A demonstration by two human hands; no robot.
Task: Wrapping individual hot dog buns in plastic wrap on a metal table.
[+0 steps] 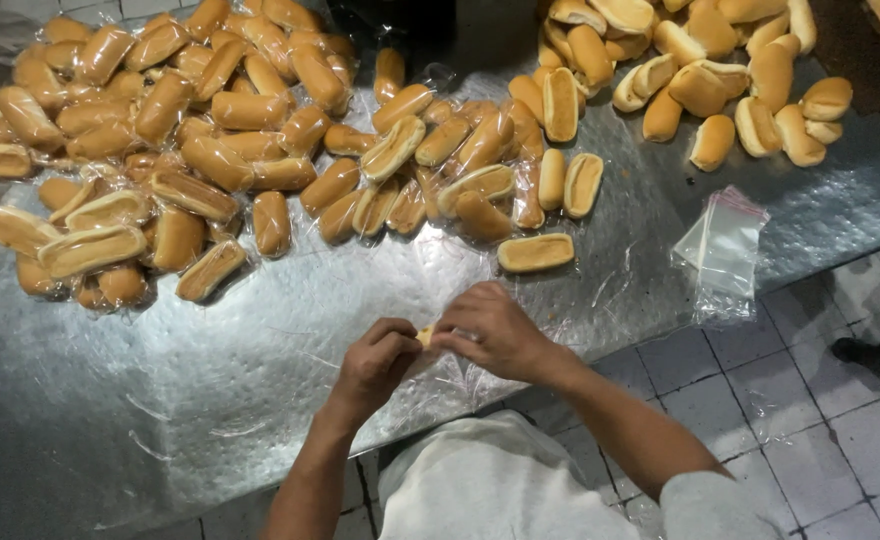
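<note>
My left hand (375, 358) and my right hand (495, 328) meet near the front edge of a metal table (210, 390). Between them they grip a bread roll in a clear plastic bag (426, 336); only a small yellowish bit of it shows between the fingers. A single bare roll (535, 252) lies just beyond my right hand. Further back sits a heap of bagged rolls (190, 130) on the left and centre.
A pile of unwrapped rolls (700, 70) lies at the back right. A stack of empty clear bags (725, 245) hangs over the table's right edge. A white tiled floor (810, 420) shows at the lower right, with a dark object at the far right.
</note>
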